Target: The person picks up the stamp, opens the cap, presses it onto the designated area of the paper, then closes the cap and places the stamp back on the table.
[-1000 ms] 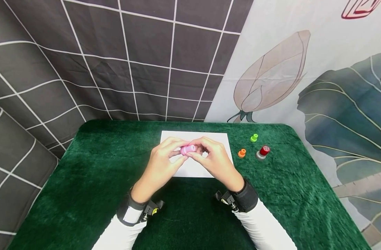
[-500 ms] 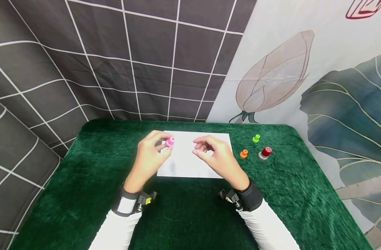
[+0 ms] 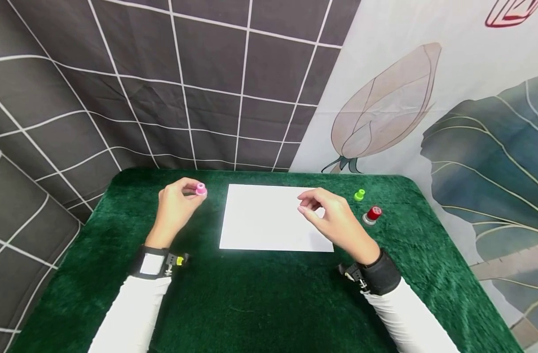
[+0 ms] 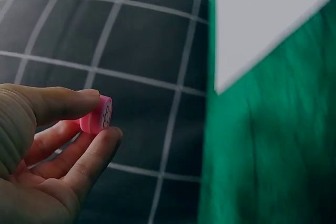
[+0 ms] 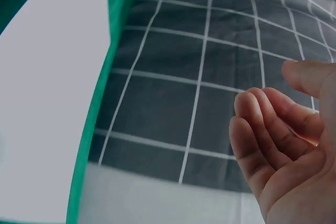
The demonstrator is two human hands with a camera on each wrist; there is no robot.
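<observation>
WORKTOP (image 3: 260,299): GRIP POSITIONS, LEFT TO RIGHT

The worktop has a dark green, plush-looking cover. Behind it and along its left side hangs a dark grey backdrop (image 3: 211,68) with white grid lines.

Left side: My left grip (image 3: 174,203) is raised over the far left part of the worktop, left of the paper and apart from it. Thumb and fingers are clamped on a small pink piece (image 3: 201,189), whose narrower end faces upward in the head view. The left wrist view shows dark print on the flat end of this piece; the print is too small to read. A black band (image 3: 150,263) with a white patch encircles the wrist.

Centre: A white sheet of paper (image 3: 264,220) lies flat on the worktop.

Right side: My right grip (image 3: 335,220) is over the right edge of the paper, with thumb and fingertips apart and fingers gently bent. Just beyond it, to the right, a light green piece (image 3: 359,195) stands nearer the far edge. Next comes a red-topped piece (image 3: 372,214) with a greyish base. A pale cloth (image 3: 383,108) printed with plant shapes hangs behind them.
</observation>
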